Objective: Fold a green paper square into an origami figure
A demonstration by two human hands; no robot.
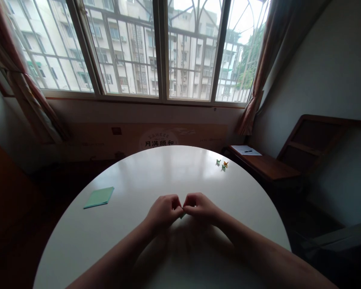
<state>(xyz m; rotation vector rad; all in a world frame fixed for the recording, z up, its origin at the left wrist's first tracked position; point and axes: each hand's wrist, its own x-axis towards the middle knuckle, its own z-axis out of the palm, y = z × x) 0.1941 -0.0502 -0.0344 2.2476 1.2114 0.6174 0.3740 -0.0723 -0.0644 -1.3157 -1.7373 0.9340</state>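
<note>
Both my hands meet over the middle of the white round table [129, 168]. My left hand [166, 208] is closed, its thumb and fingertips pinching a small piece of green paper [182, 216]. From the other side my right hand [199, 205] pinches the same paper, and the two thumbs almost touch. Only a green tip shows below the fingers; the rest of the paper is hidden. To the left lies a stack of light green paper sheets [98, 196], apart from my hands.
Toward the far right of the table stand small folded paper figures: two green [223, 168] and one orange [226, 163]. Beyond the edge is a wooden chair [276, 170] with a white sheet [245, 150] and a pen [248, 151] on it. A barred window fills the back.
</note>
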